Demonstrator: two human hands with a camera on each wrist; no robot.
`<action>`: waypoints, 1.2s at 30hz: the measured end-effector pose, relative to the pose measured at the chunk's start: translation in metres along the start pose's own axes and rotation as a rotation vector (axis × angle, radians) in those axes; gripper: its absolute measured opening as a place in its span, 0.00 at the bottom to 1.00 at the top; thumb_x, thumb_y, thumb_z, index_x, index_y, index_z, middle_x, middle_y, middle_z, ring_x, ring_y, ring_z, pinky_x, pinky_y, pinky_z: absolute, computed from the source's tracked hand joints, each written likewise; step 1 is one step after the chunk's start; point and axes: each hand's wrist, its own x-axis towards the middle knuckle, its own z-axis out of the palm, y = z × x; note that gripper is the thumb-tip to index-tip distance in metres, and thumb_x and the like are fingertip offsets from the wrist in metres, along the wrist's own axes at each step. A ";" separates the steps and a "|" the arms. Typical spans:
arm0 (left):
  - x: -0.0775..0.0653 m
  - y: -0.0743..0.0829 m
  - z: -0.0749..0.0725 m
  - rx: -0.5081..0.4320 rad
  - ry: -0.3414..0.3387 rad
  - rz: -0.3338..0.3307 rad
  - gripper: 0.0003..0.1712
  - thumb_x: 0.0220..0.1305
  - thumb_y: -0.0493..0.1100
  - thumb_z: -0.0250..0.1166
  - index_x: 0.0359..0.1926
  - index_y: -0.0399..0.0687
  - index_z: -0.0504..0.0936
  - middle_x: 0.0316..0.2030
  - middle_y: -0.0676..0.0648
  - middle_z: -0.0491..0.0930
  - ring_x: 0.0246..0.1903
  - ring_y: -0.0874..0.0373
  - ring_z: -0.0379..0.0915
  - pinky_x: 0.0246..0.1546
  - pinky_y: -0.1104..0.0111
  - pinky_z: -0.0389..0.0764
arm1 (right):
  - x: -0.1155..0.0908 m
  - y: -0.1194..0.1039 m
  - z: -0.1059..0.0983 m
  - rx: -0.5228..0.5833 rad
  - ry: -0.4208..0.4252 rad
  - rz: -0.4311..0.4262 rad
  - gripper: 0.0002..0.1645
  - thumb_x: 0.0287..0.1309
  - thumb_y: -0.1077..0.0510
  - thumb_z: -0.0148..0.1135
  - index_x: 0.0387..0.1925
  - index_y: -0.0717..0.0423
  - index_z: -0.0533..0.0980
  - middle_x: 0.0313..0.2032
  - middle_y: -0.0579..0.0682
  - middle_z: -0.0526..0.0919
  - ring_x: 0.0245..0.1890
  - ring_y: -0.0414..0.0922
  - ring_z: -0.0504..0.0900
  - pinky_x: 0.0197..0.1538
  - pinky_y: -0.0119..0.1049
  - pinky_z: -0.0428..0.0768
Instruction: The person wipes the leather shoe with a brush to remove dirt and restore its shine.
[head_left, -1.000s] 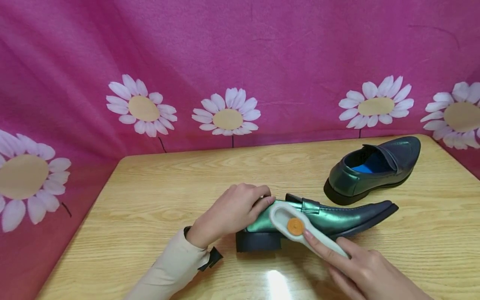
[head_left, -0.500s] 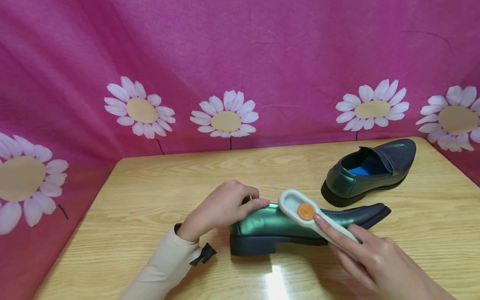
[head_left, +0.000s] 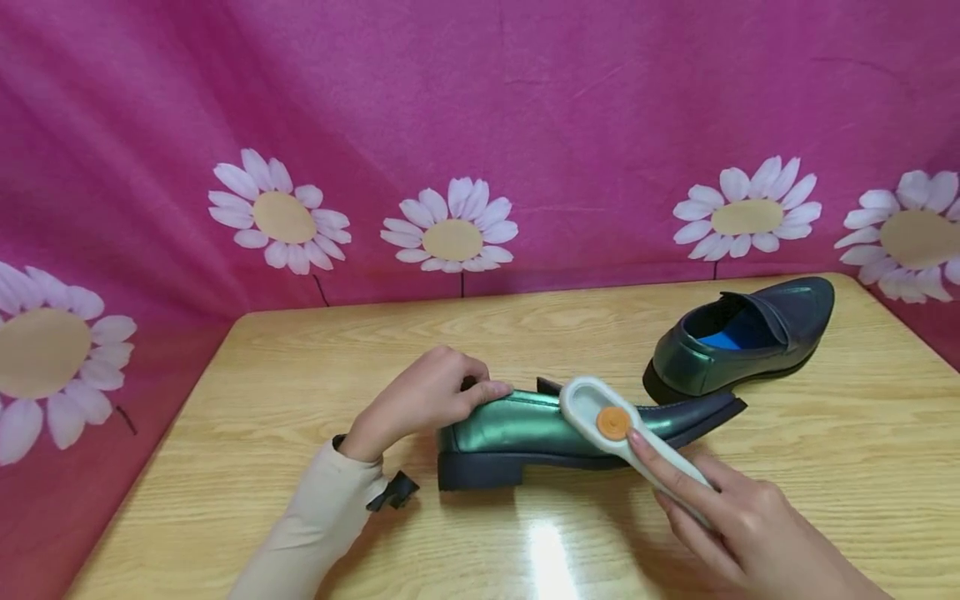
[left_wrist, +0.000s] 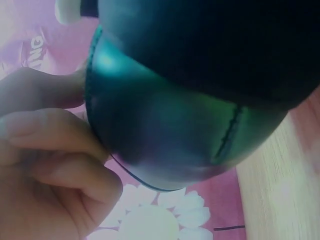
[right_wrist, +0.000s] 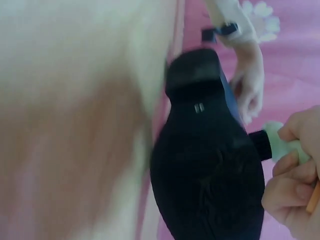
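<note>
A metallic green-black loafer (head_left: 502, 429) is held over the table, its outer side toward me and its dark sole (right_wrist: 207, 165) showing in the right wrist view. My left hand (head_left: 427, 398) grips it by the collar at the heel, thumb along the top edge; in the left wrist view the curled fingers (left_wrist: 70, 140) sit at the rim. In my right hand (head_left: 750, 521) is a pale brush (head_left: 581, 396) with an orange button (head_left: 613, 423), the index fingertip at that button. Its black bristles (right_wrist: 261, 145) meet the loafer's side near the strap, mostly hidden from above.
A second matching loafer (head_left: 742, 342) with a blue insole stands at the table's back right, toe pointing away. The wooden table (head_left: 337, 350) ends against a pink cloth (head_left: 585, 100) printed with daisies. A black strap piece (head_left: 393, 490) hangs from my left cuff.
My left hand has drawn the loafer leftward, and it now sits slightly higher than half a second ago. The brush has shifted from near the heel to the loafer's middle.
</note>
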 end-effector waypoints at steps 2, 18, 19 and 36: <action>0.000 -0.002 0.000 -0.008 -0.008 -0.002 0.22 0.67 0.52 0.61 0.16 0.52 0.73 0.13 0.58 0.57 0.15 0.66 0.56 0.21 0.73 0.58 | -0.001 -0.003 0.004 0.054 -0.084 -0.003 0.48 0.53 0.59 0.71 0.72 0.41 0.59 0.38 0.35 0.75 0.27 0.24 0.70 0.30 0.26 0.79; -0.005 -0.002 -0.009 0.014 -0.017 -0.055 0.20 0.66 0.52 0.62 0.18 0.52 0.75 0.13 0.56 0.60 0.17 0.63 0.60 0.22 0.71 0.60 | 0.000 0.000 0.008 0.029 0.126 -0.057 0.29 0.69 0.47 0.54 0.68 0.47 0.67 0.29 0.33 0.65 0.23 0.24 0.62 0.25 0.17 0.67; -0.006 -0.002 -0.011 0.006 -0.017 -0.056 0.20 0.66 0.52 0.63 0.18 0.52 0.76 0.14 0.56 0.60 0.17 0.63 0.60 0.22 0.71 0.60 | -0.001 -0.003 0.009 0.049 0.074 -0.040 0.32 0.66 0.50 0.59 0.69 0.45 0.65 0.30 0.33 0.66 0.23 0.23 0.62 0.26 0.18 0.68; -0.013 -0.011 -0.026 -0.068 -0.045 -0.088 0.12 0.65 0.48 0.64 0.24 0.52 0.82 0.16 0.56 0.64 0.23 0.59 0.64 0.25 0.68 0.66 | 0.001 0.002 0.002 -0.010 0.143 -0.028 0.31 0.65 0.50 0.60 0.68 0.46 0.67 0.30 0.33 0.71 0.25 0.25 0.66 0.28 0.17 0.71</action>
